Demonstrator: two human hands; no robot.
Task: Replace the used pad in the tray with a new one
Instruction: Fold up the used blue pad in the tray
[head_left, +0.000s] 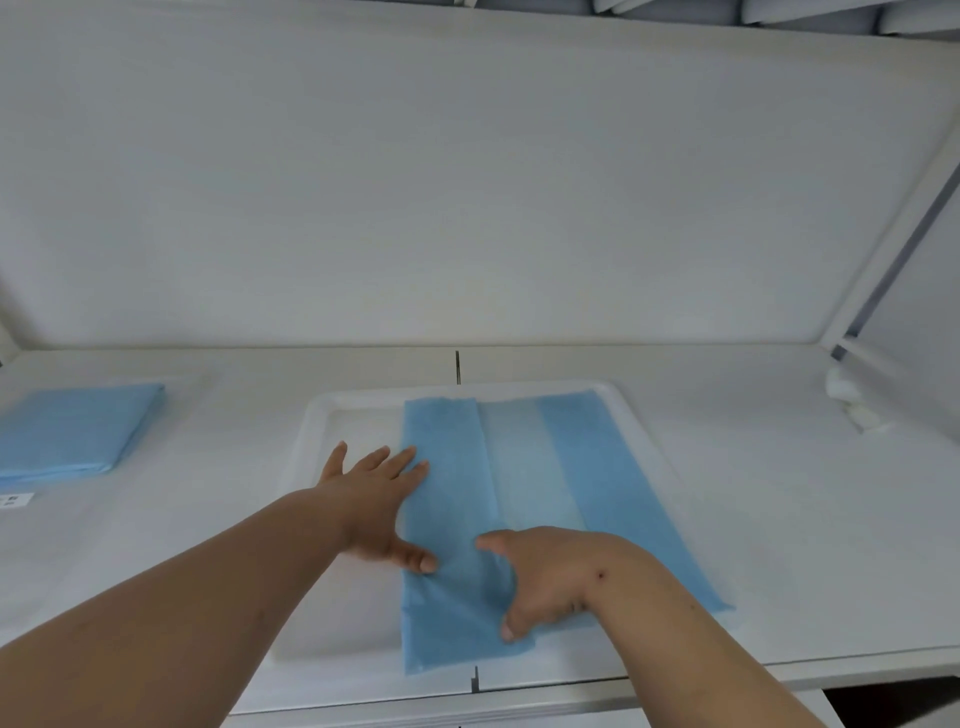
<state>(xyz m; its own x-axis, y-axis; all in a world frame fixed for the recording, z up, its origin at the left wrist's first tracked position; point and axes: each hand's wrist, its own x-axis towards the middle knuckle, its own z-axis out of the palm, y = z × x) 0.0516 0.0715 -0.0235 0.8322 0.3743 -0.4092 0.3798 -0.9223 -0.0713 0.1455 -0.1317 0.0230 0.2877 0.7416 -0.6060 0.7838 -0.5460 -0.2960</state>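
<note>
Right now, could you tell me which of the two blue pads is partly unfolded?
The blue pad in the tray, under the left hand and right hand, shows its pale inner side. The folded pad at far left lies untouched.

Bright even light, soft blur, bowed edges

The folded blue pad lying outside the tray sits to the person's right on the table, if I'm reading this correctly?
Not quite: the folded blue pad lies to the person's left of the tray, as the head view shows. It is outside the tray, on the table.
</note>
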